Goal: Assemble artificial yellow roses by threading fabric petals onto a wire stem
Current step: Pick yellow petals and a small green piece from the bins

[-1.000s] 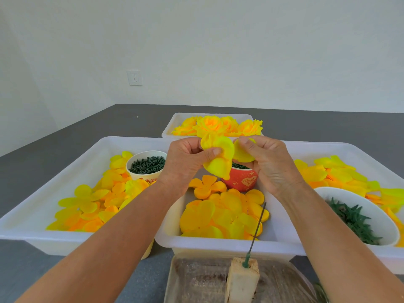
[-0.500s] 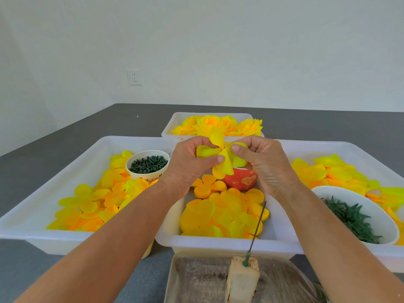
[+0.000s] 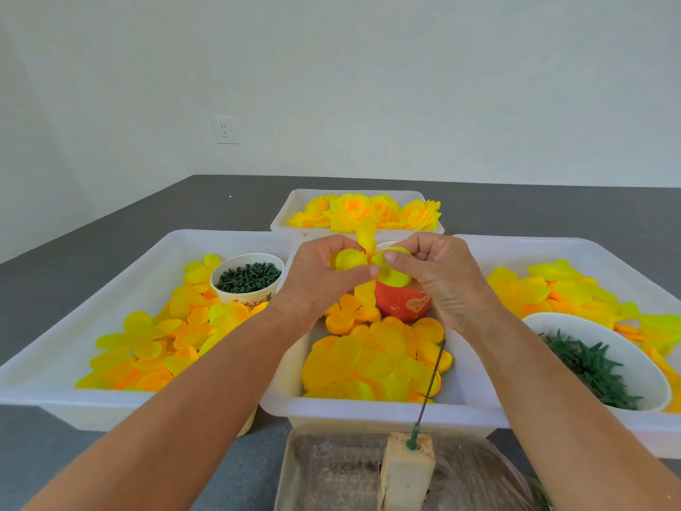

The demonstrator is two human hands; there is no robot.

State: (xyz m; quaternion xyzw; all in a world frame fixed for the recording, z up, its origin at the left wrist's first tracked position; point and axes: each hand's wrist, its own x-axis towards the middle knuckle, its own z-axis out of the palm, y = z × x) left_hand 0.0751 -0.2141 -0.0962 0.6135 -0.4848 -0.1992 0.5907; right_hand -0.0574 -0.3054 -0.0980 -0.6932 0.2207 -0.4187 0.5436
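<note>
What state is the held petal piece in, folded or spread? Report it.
Spread. The petal piece shows lobes fanning up, down and to both sides from its centre, where the left hand and right hand pinch it.

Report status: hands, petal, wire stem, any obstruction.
Both hands, left and right, pinch one yellow petal piece above the middle tray. Wire stem bare, upright in foam block. Nothing blocking it.

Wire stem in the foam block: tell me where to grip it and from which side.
Pinch the wire stem around mid-length, coming from above and the right. It stands nearly upright, leaning slightly away to the right, its base stuck in the foam block. The bare upper length is free; the tray behind crowds the far side.
</note>
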